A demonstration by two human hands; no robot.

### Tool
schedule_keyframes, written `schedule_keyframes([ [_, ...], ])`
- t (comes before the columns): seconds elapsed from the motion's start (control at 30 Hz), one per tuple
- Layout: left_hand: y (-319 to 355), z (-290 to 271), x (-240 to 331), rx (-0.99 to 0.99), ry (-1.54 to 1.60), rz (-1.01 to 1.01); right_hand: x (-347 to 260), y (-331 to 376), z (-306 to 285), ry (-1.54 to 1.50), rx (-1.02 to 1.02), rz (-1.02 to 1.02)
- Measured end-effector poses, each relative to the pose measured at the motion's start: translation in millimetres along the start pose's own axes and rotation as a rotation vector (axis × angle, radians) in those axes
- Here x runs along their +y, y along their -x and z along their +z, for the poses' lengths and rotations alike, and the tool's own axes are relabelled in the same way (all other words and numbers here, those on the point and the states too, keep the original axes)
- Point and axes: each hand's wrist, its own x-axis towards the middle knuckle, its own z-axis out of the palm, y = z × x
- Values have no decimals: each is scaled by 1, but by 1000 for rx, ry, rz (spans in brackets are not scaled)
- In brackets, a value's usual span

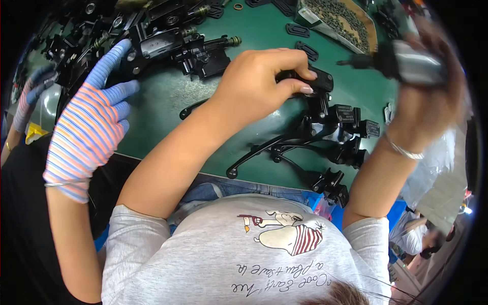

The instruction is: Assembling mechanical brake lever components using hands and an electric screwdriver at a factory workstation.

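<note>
My left hand (267, 76) grips a black brake master cylinder (322, 82) over the table, its thumb and fingers closed round the near end. The part's flat lid faces up, and its lever side is partly hidden behind my hand and forearm. Raised at the right, my right hand (424, 109) is wrapped round a power screwdriver (419, 63). Its grey and black body is blurred, and the dark bit points left toward the master cylinder, apart from it. Just below my left hand lie several black brake lever assemblies (338, 133) with long curved levers.
A co-worker's striped glove (86, 127) reaches in at the left beside a heap of black metal assemblies (168, 46). At the far right, a cardboard box (373, 38) holds many small screws. Flat black gaskets (297, 30) lie on the green table (254, 25).
</note>
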Motion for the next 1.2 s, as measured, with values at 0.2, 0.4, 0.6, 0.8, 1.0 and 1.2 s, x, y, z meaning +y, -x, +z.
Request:
schedule_keyframes([
  [0.2,2,1,3,-53,44,-113,-1,5,1,-62,-45,29],
  [0.4,6,-8,7,16,51,-114,35,-3,15,-244,-288,188],
  [0.6,10,-8,4,-34,103,-223,48,9,24,-204,-343,180],
  [0.8,12,-9,6,-53,183,-226,41,22,41,-111,-321,107],
  [1.0,10,-9,6,-66,188,-225,41,12,31,-135,-446,147],
  [1.2,9,-10,8,-75,216,-252,43,-1,18,-192,-637,228],
])
